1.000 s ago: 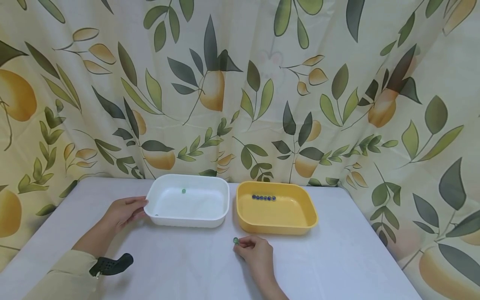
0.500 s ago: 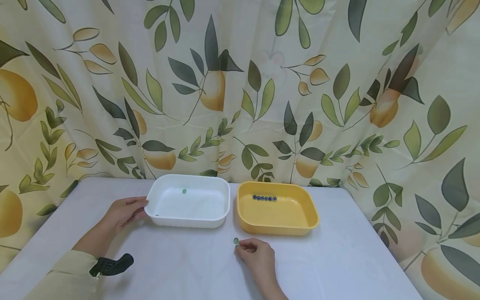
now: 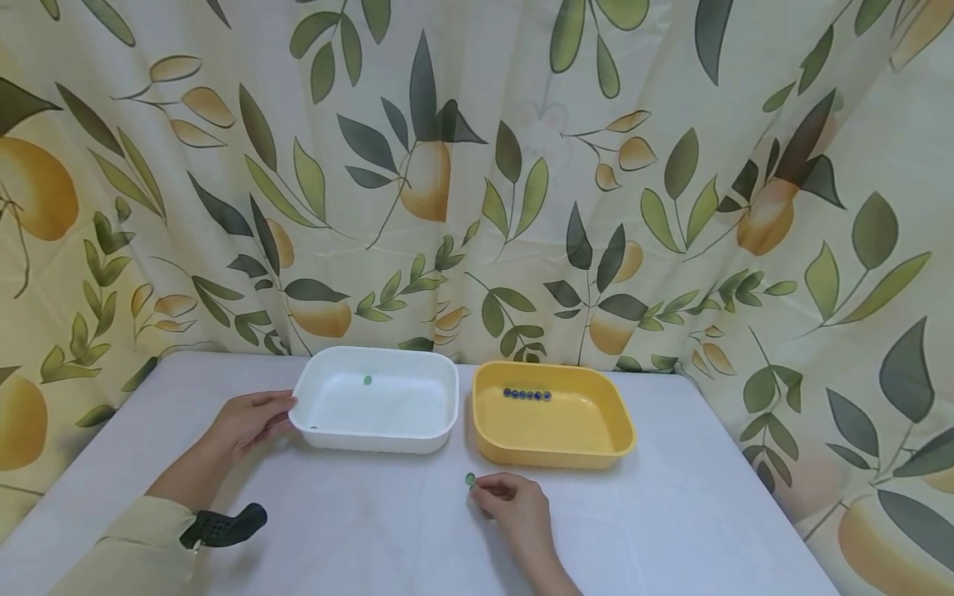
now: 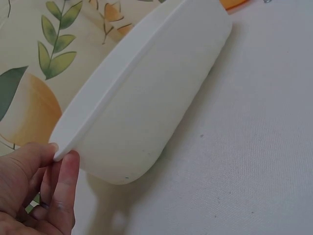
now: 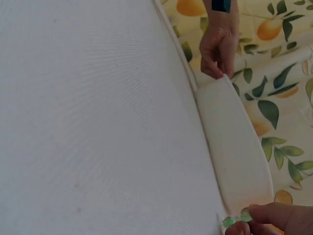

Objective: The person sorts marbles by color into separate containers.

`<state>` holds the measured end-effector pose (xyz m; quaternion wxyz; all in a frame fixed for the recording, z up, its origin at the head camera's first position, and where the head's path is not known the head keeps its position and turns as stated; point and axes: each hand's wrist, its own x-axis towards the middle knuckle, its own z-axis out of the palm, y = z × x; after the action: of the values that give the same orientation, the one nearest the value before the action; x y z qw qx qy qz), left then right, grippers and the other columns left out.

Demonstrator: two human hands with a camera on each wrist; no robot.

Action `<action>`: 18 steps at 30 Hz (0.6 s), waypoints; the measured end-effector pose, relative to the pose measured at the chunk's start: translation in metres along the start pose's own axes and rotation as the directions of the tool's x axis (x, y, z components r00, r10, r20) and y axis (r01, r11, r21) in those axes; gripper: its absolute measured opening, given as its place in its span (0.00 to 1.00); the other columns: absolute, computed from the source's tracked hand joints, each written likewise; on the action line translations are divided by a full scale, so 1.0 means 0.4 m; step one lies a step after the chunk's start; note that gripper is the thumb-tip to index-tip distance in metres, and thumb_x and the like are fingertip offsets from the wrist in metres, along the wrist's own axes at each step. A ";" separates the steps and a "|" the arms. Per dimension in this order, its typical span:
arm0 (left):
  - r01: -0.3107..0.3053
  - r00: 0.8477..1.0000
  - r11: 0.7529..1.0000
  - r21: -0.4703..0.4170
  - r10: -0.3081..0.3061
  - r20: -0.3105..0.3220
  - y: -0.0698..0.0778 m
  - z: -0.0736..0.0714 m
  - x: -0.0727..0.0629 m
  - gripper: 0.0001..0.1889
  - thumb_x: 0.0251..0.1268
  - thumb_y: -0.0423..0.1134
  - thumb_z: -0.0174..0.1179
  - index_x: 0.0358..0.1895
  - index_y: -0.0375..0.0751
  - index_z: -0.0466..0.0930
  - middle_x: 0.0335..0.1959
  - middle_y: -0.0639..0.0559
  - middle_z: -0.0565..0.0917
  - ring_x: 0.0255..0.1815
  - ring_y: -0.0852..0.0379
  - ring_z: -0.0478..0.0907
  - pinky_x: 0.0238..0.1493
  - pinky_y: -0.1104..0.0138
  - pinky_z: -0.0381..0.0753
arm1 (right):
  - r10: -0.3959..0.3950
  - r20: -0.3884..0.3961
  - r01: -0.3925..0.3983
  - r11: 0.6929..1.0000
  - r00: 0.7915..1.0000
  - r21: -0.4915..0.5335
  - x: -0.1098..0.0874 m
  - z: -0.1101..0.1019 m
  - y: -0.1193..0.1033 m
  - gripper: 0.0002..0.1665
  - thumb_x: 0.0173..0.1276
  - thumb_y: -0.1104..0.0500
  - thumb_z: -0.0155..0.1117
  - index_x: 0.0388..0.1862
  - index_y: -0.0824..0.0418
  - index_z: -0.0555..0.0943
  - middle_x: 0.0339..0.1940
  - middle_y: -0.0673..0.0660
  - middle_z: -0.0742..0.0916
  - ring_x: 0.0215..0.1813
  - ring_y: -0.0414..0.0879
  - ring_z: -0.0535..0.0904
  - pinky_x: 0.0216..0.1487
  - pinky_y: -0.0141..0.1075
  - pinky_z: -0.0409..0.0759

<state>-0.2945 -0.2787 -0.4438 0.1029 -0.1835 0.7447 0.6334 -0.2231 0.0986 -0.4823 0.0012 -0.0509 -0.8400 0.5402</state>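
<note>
My left hand (image 3: pixel 253 422) pinches the left rim of a white plastic tub (image 3: pixel 376 444) between thumb and fingers. In the left wrist view the tub's wall (image 4: pixel 142 103) rises from that grip. Inside the tub lies one green glass marble (image 3: pixel 368 381). Just in front of a yellow tub (image 3: pixel 555 457), my right hand (image 3: pixel 517 505) pinches green marbles (image 3: pixel 470 478) at its fingertips. Two green marbles (image 5: pixel 245 214) show side by side there in the right wrist view. Several dark blue marbles (image 3: pixel 527 395) sit in a row inside the yellow tub, toward its back.
Both tubs stand next to each other near the back edge of a table with a white cloth (image 3: pixel 358 530). Behind them hangs a curtain (image 3: pixel 477 207) printed with fruit and leaves. A black strap (image 3: pixel 224 526) is around the left wrist.
</note>
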 end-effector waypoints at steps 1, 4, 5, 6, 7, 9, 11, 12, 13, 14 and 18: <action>-0.001 1.000 1.000 0.003 0.001 -0.001 0.000 0.000 0.000 0.32 0.70 0.42 0.60 0.70 0.26 0.62 0.54 0.36 0.82 0.31 0.67 0.84 0.44 0.69 0.86 | 0.010 0.007 -0.010 1.000 1.000 0.012 0.000 -0.001 -0.001 0.09 0.56 0.62 0.74 0.36 0.63 0.88 0.27 0.53 0.89 0.27 0.40 0.83 0.28 0.27 0.80; -0.001 1.000 1.000 0.011 0.001 -0.001 0.001 0.001 0.000 0.32 0.70 0.43 0.60 0.70 0.26 0.63 0.54 0.37 0.82 0.31 0.67 0.84 0.44 0.69 0.86 | 0.031 0.029 -0.033 0.997 0.999 0.064 0.001 -0.003 -0.005 0.10 0.58 0.62 0.73 0.38 0.65 0.88 0.29 0.55 0.89 0.29 0.40 0.84 0.31 0.29 0.84; -0.001 1.000 1.000 0.011 0.001 -0.002 0.001 0.001 0.000 0.32 0.70 0.43 0.60 0.70 0.26 0.63 0.54 0.37 0.83 0.31 0.67 0.84 0.44 0.69 0.86 | 0.036 0.037 -0.040 0.995 0.999 0.089 0.001 -0.003 -0.006 0.11 0.58 0.62 0.72 0.38 0.66 0.88 0.30 0.55 0.90 0.30 0.40 0.84 0.32 0.29 0.85; 0.000 1.000 1.000 0.010 0.000 -0.003 0.001 0.001 0.000 0.32 0.70 0.43 0.60 0.70 0.26 0.63 0.53 0.38 0.83 0.31 0.67 0.84 0.43 0.69 0.86 | 0.040 0.044 -0.045 0.992 0.998 0.114 0.001 -0.003 -0.007 0.11 0.59 0.62 0.72 0.39 0.67 0.87 0.31 0.56 0.90 0.31 0.41 0.85 0.34 0.30 0.86; 0.000 1.000 1.000 0.010 0.000 -0.002 0.002 0.001 0.000 0.32 0.70 0.43 0.60 0.70 0.26 0.63 0.52 0.38 0.83 0.31 0.67 0.84 0.43 0.69 0.86 | 0.042 0.051 -0.049 0.989 0.998 0.137 0.002 -0.002 -0.008 0.12 0.59 0.62 0.72 0.40 0.68 0.87 0.32 0.57 0.90 0.31 0.41 0.85 0.34 0.30 0.86; 0.001 1.000 1.000 0.008 -0.001 -0.001 0.002 0.001 0.000 0.32 0.70 0.43 0.61 0.69 0.26 0.63 0.51 0.39 0.84 0.31 0.67 0.84 0.43 0.69 0.86 | 0.042 0.063 -0.052 0.984 0.997 0.173 0.004 -0.001 -0.008 0.13 0.60 0.62 0.71 0.41 0.70 0.87 0.33 0.58 0.90 0.31 0.41 0.85 0.35 0.31 0.87; 0.001 1.000 1.000 0.008 -0.001 0.000 0.002 0.001 -0.001 0.32 0.70 0.42 0.60 0.69 0.26 0.63 0.51 0.40 0.84 0.31 0.67 0.84 0.43 0.69 0.86 | 0.042 0.075 -0.056 0.979 0.996 0.198 0.006 0.001 -0.007 0.14 0.60 0.63 0.71 0.42 0.71 0.86 0.34 0.59 0.90 0.32 0.40 0.85 0.36 0.32 0.87; 0.001 1.000 1.000 0.008 -0.001 0.001 0.003 0.001 -0.002 0.32 0.70 0.42 0.60 0.69 0.26 0.63 0.51 0.40 0.84 0.31 0.67 0.84 0.43 0.69 0.86 | 0.042 0.082 -0.059 0.976 0.996 0.209 0.007 0.002 -0.006 0.14 0.61 0.63 0.70 0.42 0.71 0.86 0.34 0.60 0.90 0.32 0.40 0.85 0.37 0.32 0.87; 0.002 1.000 1.000 0.009 -0.002 0.001 0.003 0.001 -0.002 0.32 0.70 0.42 0.60 0.69 0.26 0.63 0.51 0.40 0.84 0.31 0.67 0.83 0.43 0.69 0.86 | 0.043 0.089 -0.061 0.974 0.995 0.217 0.008 0.002 -0.005 0.14 0.61 0.63 0.70 0.43 0.72 0.86 0.35 0.60 0.90 0.32 0.40 0.85 0.37 0.33 0.87; 0.002 1.000 1.000 0.007 -0.002 0.002 0.003 0.001 -0.002 0.32 0.70 0.42 0.60 0.69 0.26 0.63 0.50 0.40 0.84 0.31 0.67 0.83 0.43 0.69 0.86 | 0.043 0.097 -0.064 0.973 0.994 0.224 0.009 0.003 -0.005 0.14 0.62 0.63 0.70 0.43 0.72 0.85 0.36 0.60 0.90 0.32 0.40 0.85 0.37 0.33 0.87; 0.002 1.000 1.000 0.003 -0.002 0.004 0.003 0.001 -0.003 0.32 0.70 0.42 0.61 0.69 0.26 0.63 0.48 0.43 0.85 0.31 0.67 0.83 0.44 0.68 0.86 | 0.055 0.142 -0.090 0.963 0.988 0.252 0.013 0.005 -0.008 0.16 0.63 0.62 0.69 0.45 0.73 0.85 0.37 0.60 0.90 0.33 0.42 0.85 0.39 0.36 0.88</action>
<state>-0.2940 -0.2782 -0.4424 0.1052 -0.1831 0.7451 0.6326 -0.2285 0.0960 -0.4803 -0.0684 -0.0448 -0.7583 0.6468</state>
